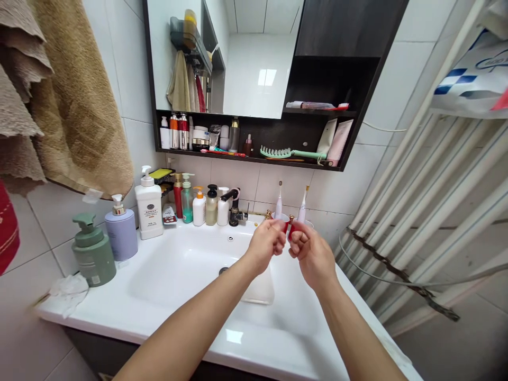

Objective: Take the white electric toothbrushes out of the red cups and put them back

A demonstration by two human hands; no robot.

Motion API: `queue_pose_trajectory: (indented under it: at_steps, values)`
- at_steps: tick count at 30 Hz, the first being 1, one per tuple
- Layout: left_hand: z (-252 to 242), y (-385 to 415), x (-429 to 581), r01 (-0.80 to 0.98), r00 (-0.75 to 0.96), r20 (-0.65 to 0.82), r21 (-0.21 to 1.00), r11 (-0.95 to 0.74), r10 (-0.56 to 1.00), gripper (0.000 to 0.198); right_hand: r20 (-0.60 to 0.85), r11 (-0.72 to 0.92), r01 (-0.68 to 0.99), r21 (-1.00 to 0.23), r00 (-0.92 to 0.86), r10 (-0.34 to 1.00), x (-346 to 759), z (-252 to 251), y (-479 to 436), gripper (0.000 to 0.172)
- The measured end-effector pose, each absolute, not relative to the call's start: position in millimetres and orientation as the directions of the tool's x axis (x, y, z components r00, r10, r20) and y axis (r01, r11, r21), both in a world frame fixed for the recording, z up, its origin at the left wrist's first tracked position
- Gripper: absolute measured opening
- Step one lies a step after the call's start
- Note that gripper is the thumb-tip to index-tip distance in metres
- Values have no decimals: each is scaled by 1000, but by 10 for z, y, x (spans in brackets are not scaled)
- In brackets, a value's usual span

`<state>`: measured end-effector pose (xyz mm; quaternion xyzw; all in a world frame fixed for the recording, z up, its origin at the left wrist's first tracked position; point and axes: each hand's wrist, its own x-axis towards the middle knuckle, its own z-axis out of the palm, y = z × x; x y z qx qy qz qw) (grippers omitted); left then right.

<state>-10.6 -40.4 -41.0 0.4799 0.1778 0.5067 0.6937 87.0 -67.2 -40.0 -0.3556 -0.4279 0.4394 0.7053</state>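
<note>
My left hand is closed over the sink's back right part, its fingertips against a red cup with a pale rim. An electric toothbrush stands upright in that cup. Just to the right, my right hand is also closed, its curled fingers at a second red cup, mostly hidden behind them. Another electric toothbrush rises from it, tilted slightly. Small gold parts show beside the cups. The fingers hide most of both grips.
Under my arms lies a white sink with a black faucet. Several pump bottles line its left and back edges. Above hangs a dark mirror cabinet with a green hairbrush. White pipes run along the right.
</note>
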Motion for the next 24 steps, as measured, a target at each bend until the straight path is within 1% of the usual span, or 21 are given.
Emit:
queue_pose_trajectory:
  at_steps: [1, 2, 4, 7, 9, 11, 13, 15, 17, 18, 20, 22, 24]
  values:
    - [-423, -358, -114, -510, 432, 148, 853, 106, 890, 35, 235, 316, -338, -886, 259, 937, 884, -404, -637, 26]
    - [-423, -320, -121, -487, 459, 76, 855, 179, 885, 44, 193, 278, -352, -894, 257, 947, 893, -396, -606, 37]
    - [-392, -269, -121, -438, 537, 16, 860, 262, 844, 53, 155, 229, -346, -910, 229, 961, 886, -364, -559, 47]
    - [-335, -243, -62, -372, 596, 7, 889, 268, 803, 57, 148, 200, -279, -939, 197, 969, 837, -358, -511, 50]
    - [-359, -228, -2, -328, 582, -12, 912, 248, 813, 58, 152, 192, -204, -960, 198, 968, 829, -434, -464, 49]
    - [-480, -196, 34, -247, 526, -63, 943, 223, 848, 59, 164, 185, -77, -980, 225, 960, 890, -569, -383, 48]
    - [-703, -143, 18, -127, 438, -133, 970, 208, 889, 58, 192, 163, 120, -979, 292, 937, 1038, -722, -255, 45]
    - [-997, -74, -48, -62, 386, -167, 976, 207, 907, 53, 250, 91, 385, -918, 386, 888, 1253, -843, -80, 41]
    - [-1305, 2, -133, -17, 334, -182, 980, 199, 925, 49, 340, -45, 650, -759, 454, 824, 1489, -904, 128, 36]
    - [-1445, 39, -172, 7, 310, -186, 981, 194, 932, 47, 377, -111, 730, -674, 469, 799, 1600, -915, 238, 33]
    - [-1673, 108, -223, 52, 274, -188, 982, 180, 943, 44, 413, -199, 796, -572, 489, 768, 1782, -915, 451, 35]
    - [-1815, 161, -235, 91, 267, -180, 983, 161, 947, 42, 407, -243, 803, -544, 505, 761, 1905, -919, 633, 41]
    - [-1882, 195, -219, 121, 277, -167, 983, 138, 946, 40, 390, -275, 818, -506, 501, 773, 1977, -944, 762, 39]
